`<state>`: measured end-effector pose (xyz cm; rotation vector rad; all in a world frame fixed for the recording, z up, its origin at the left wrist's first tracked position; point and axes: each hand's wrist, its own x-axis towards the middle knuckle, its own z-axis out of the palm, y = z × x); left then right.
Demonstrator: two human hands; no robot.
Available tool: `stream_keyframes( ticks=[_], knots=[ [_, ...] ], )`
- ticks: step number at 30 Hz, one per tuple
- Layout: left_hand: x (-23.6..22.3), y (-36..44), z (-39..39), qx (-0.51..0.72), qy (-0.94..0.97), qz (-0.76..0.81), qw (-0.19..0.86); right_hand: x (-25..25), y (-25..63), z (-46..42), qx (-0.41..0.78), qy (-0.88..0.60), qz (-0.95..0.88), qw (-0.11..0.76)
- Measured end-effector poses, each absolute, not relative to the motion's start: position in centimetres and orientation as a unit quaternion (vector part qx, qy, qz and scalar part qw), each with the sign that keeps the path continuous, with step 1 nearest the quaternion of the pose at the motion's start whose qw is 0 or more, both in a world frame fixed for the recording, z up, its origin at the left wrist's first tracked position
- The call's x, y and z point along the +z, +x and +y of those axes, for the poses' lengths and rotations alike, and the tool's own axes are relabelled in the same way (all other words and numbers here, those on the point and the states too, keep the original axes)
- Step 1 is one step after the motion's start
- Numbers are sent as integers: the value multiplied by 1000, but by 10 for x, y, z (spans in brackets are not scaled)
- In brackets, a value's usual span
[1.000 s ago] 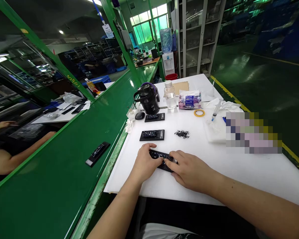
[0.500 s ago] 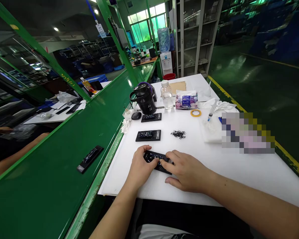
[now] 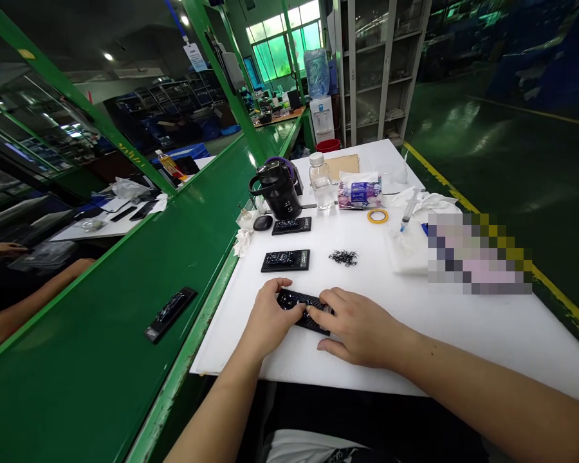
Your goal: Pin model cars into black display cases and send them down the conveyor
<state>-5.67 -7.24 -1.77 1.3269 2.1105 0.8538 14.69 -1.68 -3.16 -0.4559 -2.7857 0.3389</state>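
Note:
In front of me a black rectangular panel with a textured face lies slantwise on the white tabletop. Glossy black material covers part of it. My left hand grips its left end, thumb on the upper face and fingers at the far edge. From the right, my right hand holds it with fingertips pressed on top, close to the left thumb. Whatever lies under the fingertips is too small to make out. Just beyond sits a similar panel, and behind that another panel.
A pile of black strips lies ahead. Yellow tape, a syringe, a tissue pack, a clear bottle and a black jug stand farther back. On the green belt rests another panel. A co-worker's arms show at left.
The panel on the green belt has shifted slightly towards me and left. The camera view has moved a little. Both hands stay on the same panel in nearly the same pose.

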Motion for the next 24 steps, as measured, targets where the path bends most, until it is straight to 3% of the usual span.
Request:
stream_keyframes(
  ticks=[9,17,24],
  knots=[
    [-22,-67,-82,346,542,725,247,-34,148,-18,125,-168,-966,153],
    [3,-79,-85,232,728,622,170,-35,150,-19,136,-166,-965,151],
    [-5,-75,-76,270,642,696,177,-36,150,-20,121,-179,-965,148]
  ],
)
